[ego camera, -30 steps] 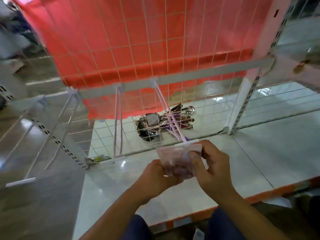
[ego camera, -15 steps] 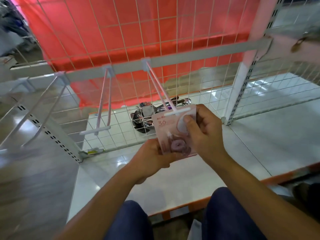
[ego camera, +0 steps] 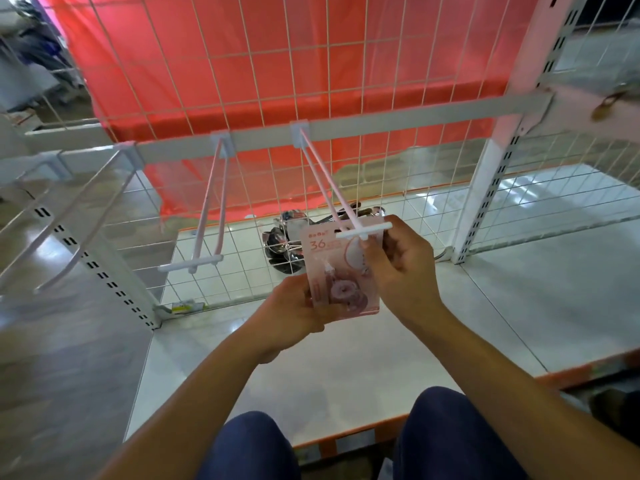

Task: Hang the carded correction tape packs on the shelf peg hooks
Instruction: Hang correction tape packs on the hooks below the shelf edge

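A pink carded correction tape pack (ego camera: pixel 337 271), marked 36, is held upright just in front of the white peg hook (ego camera: pixel 332 188) that juts from the crossbar. The card's top edge sits right behind the hook's front cross piece (ego camera: pixel 363 231). My left hand (ego camera: pixel 287 315) grips the card's lower left corner. My right hand (ego camera: pixel 398 268) pinches the card's upper right part, thumb on its face. Whether the card's hole is on the prong I cannot tell.
A second bare peg hook (ego camera: pixel 211 220) hangs to the left, and more hooks (ego camera: pixel 79 220) further left. A white wire grid (ego camera: pixel 311 81) backs the bay, red sheeting behind it. Shiny packets (ego camera: pixel 287 237) lie behind the grid. The white base shelf (ego camera: pixel 346 368) lies below; my knees are at the bottom.
Both hands lifted the card from low over the shelf up to the tip of the peg hook. The view also moved closer to the shelf.
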`<act>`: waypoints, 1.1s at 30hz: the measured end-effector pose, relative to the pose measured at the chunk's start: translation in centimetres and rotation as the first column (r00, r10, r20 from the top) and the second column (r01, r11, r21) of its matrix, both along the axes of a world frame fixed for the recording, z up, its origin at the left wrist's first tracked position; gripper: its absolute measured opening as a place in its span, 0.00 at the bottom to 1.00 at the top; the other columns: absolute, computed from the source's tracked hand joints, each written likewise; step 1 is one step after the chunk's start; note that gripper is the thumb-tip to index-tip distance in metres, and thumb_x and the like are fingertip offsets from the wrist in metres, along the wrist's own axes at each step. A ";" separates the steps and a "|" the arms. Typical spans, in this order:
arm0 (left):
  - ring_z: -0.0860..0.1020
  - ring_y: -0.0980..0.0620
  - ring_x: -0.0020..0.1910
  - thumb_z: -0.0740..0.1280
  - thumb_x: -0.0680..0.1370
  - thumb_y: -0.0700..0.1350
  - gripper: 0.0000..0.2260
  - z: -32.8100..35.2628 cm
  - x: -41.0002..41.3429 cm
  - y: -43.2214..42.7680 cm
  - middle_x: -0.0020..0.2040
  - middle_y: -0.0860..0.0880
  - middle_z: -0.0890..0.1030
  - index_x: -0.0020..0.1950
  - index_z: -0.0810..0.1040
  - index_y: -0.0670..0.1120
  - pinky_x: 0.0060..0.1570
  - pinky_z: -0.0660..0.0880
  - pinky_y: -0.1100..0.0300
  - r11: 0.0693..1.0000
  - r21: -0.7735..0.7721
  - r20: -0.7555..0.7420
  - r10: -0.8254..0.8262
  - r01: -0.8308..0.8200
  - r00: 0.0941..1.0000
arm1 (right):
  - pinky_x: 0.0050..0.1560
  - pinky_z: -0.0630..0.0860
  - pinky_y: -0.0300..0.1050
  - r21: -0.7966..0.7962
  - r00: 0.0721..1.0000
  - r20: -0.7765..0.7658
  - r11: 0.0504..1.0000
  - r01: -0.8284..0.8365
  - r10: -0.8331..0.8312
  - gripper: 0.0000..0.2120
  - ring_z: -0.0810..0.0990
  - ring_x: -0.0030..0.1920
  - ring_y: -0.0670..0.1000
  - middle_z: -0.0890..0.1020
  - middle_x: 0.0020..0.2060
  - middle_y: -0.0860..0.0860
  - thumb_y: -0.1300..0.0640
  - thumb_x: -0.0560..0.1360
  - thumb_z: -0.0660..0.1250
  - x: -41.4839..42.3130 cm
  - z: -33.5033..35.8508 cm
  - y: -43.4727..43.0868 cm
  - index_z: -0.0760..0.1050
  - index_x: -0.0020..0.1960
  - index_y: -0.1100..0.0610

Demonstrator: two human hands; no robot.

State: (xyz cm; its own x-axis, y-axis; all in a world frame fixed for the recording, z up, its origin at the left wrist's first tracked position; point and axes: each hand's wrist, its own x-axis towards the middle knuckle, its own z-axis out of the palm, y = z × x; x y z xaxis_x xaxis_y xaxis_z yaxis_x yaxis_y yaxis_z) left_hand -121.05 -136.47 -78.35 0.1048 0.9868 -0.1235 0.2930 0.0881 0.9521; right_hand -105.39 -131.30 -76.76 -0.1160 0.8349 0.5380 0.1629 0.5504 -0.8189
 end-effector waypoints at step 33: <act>0.78 0.41 0.56 0.69 0.77 0.49 0.22 -1.7 -4.1 15.2 0.58 0.39 0.78 0.64 0.69 0.36 0.50 0.76 0.54 0.927 0.133 -0.667 0.345 -0.350 0.661 | 0.58 0.74 0.54 -0.276 0.784 0.619 0.924 0.263 -0.038 0.14 0.77 0.56 0.60 0.79 0.53 0.58 0.52 0.80 0.60 -4.9 -1.7 12.1 0.73 0.59 0.61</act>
State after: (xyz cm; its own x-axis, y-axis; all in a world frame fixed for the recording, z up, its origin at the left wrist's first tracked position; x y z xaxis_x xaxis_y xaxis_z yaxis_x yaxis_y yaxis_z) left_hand -125.14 -121.31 -80.08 -0.3584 0.9331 -0.0295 0.7949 0.3216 0.5146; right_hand -110.28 -119.15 -78.48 -0.1742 0.9803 0.0928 0.7325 0.1920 -0.6531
